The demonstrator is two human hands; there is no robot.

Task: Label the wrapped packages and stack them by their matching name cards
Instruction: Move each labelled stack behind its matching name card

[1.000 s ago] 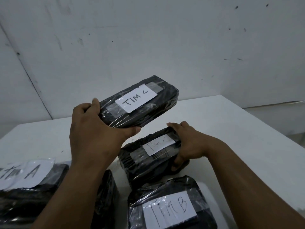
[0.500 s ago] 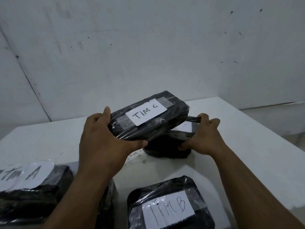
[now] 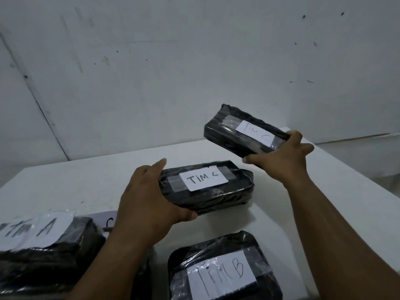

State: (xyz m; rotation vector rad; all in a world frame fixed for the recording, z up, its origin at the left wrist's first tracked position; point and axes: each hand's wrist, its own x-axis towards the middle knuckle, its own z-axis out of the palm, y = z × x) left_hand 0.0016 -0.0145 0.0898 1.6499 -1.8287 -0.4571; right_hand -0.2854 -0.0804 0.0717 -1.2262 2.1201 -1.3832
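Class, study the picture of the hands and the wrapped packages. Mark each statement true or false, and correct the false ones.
1. The left hand grips a package labelled "Tim C". True.
2. The right hand is empty. False: it holds a second "Tim C" package, raised and tilted.
3. The package nearest the bottom edge reads "Tim B". True.
4. The "Tim A" package lies at the far right. False: it lies at the left.
5. The two "Tim C" packages are stacked on each other. False: they are apart, one in each hand.
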